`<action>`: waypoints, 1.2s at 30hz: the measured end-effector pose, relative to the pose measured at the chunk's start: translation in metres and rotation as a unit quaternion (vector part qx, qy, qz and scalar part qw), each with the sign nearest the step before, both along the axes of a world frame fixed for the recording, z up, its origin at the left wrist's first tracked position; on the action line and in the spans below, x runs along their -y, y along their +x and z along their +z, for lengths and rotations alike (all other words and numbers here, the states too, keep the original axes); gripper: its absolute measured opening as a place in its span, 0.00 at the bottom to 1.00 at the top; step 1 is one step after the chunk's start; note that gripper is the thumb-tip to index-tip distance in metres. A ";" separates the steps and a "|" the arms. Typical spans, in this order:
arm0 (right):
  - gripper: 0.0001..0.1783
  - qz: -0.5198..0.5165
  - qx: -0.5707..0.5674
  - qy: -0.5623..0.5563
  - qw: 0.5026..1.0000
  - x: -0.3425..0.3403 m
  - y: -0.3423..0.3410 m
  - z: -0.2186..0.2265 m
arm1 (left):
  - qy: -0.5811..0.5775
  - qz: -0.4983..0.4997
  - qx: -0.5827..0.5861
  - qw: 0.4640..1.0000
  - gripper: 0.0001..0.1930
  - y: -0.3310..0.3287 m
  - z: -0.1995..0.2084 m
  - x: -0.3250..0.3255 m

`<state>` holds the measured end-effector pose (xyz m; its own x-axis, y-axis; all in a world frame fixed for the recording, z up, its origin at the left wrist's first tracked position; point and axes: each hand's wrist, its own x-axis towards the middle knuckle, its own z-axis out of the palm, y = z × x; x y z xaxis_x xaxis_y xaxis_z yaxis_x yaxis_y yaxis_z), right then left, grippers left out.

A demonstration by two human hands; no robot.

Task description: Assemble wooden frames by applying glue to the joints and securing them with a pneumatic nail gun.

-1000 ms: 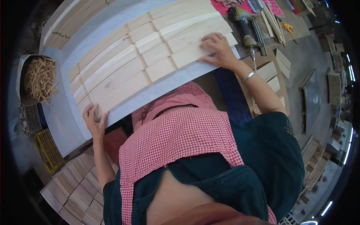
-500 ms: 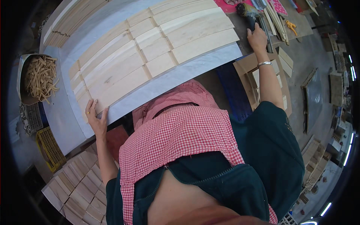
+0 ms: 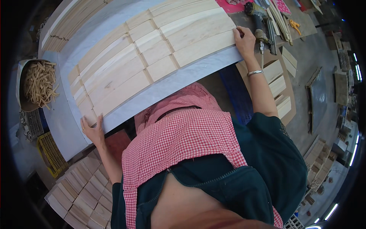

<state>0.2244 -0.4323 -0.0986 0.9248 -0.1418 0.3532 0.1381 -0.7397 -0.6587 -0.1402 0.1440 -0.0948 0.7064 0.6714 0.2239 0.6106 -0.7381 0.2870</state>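
Observation:
Pale wooden slats (image 3: 118,86) lie side by side on the table, with narrow crosswise grooves between their sections. My left hand (image 3: 93,131) is open at the near left corner of this panel, thumb and fingers spread and touching the end of the nearest slat. At the opposite end, my right hand (image 3: 246,41) has its fingers curled against the right tip of the nearest slat. A nail gun (image 3: 259,23) with a black grip and a hose fitting lies just right of that hand, untouched.
A tub of short wooden sticks (image 3: 40,82) sits at the table's left end. Stacked slats (image 3: 72,24) stand at the back left. Wood blocks (image 3: 82,191) are piled below left, beside a yellow crate (image 3: 51,154). An open cardboard box (image 3: 288,89) holds wood pieces at right.
My right hand has let go of the nail gun and moved left to the panel's right end. The left hand has shifted down and slightly left, to the panel's near corner.

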 end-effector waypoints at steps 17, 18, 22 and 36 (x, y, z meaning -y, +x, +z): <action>0.11 -0.061 0.121 -0.125 0.983 -0.011 0.021 -0.011 | 0.024 0.012 0.021 0.999 0.38 0.011 0.000 -0.018; 0.11 -0.071 0.136 -0.144 0.978 -0.013 0.026 -0.011 | 0.034 0.021 0.036 0.999 0.37 0.012 -0.003 -0.026; 0.11 -0.046 0.085 -0.142 0.985 -0.029 0.050 -0.012 | -0.052 0.045 0.056 0.996 0.35 0.040 -0.009 -0.049; 0.11 -0.059 0.067 -0.174 0.981 -0.067 0.104 -0.004 | 0.071 0.067 0.029 0.995 0.29 0.105 -0.016 -0.085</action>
